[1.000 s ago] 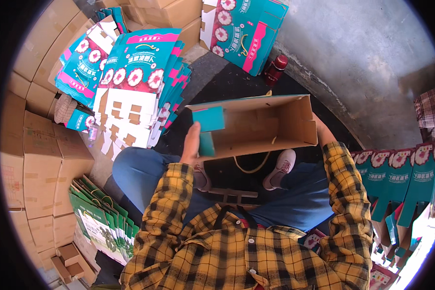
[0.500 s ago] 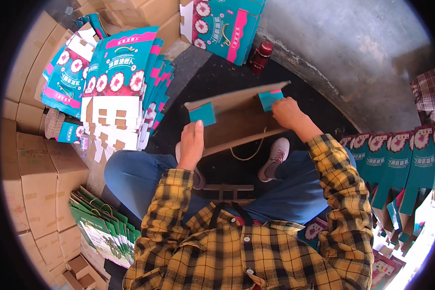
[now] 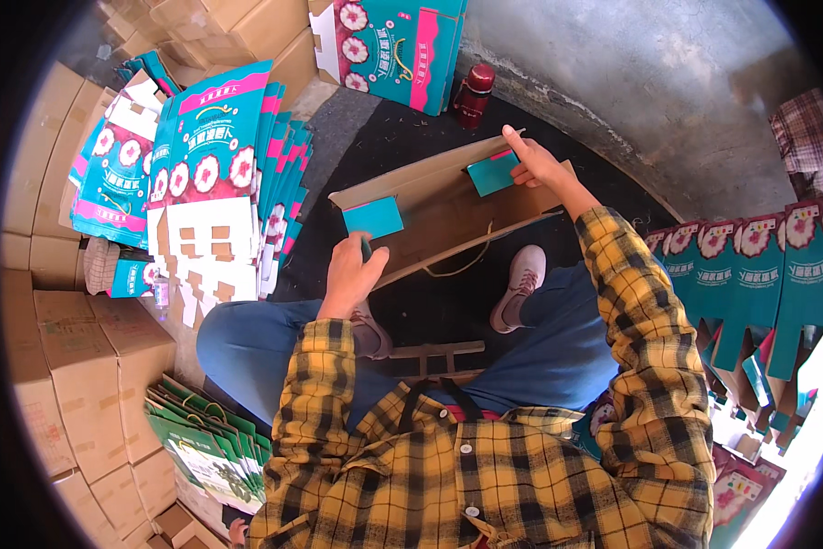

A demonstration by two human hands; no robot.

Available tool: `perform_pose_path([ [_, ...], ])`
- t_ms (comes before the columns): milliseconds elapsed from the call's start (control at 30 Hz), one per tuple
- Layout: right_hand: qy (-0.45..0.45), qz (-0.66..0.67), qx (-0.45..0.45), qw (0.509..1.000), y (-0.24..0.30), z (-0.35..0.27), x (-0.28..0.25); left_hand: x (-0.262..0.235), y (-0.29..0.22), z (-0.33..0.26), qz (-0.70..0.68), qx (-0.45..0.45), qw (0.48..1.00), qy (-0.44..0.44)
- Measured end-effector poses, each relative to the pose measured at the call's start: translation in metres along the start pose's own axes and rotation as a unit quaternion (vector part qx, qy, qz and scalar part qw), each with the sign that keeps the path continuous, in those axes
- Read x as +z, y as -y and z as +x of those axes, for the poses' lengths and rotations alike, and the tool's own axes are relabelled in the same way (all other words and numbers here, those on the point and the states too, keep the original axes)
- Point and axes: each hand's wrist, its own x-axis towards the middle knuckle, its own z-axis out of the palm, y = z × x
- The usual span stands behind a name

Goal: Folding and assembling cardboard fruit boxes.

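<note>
Matt brown cardboard box [image 3: 448, 206]

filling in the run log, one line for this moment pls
left hand: grips box near edge | right hand: presses teal flap | cardboard box: open, tilted over feet

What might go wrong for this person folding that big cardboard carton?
The left hand grips only one edge of the open carton while the right hand presses a teal flap; the carton might twist or the flap crease. The red bottle stands close behind and might get knocked over.
</note>
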Motion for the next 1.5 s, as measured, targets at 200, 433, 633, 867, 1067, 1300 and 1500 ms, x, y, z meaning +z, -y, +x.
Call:
perform_pose_path([
  [200,0.033,0.046,-0.054,0.997,-0.015,0.014,-0.003,-0.004,0.031,-0.004,-0.183,-0.074,0.980,0.014],
  [433,0.004,-0.375,-0.243,0.894,-0.031,0.011,0.001,-0.012,0.036,-0.016,-0.216,-0.065,0.972,-0.074],
  [633,-0.053,-0.504,-0.211,0.836,-0.007,0.004,0.017,-0.009,0.015,-0.004,-0.258,-0.105,0.960,-0.010],
  [867,-0.060,-0.536,-0.174,0.824,0.010,-0.007,0.030,0.050,0.097,0.003,-0.253,-0.056,0.966,-0.017],
  [1067,-0.018,-0.450,-0.075,0.890,0.024,-0.010,-0.032,0.059,0.112,0.017,-0.256,-0.004,0.965,0.056],
  [1300,0.367,-0.339,-0.114,0.859,0.002,-0.038,0.000,0.058,0.081,0.018,-0.206,0.015,0.978,0.019],
  [1500,0.372,-0.432,-0.097,0.816,0.027,-0.042,0.004,0.062,0.130,0.022,-0.275,0.040,0.961,-0.005],
])
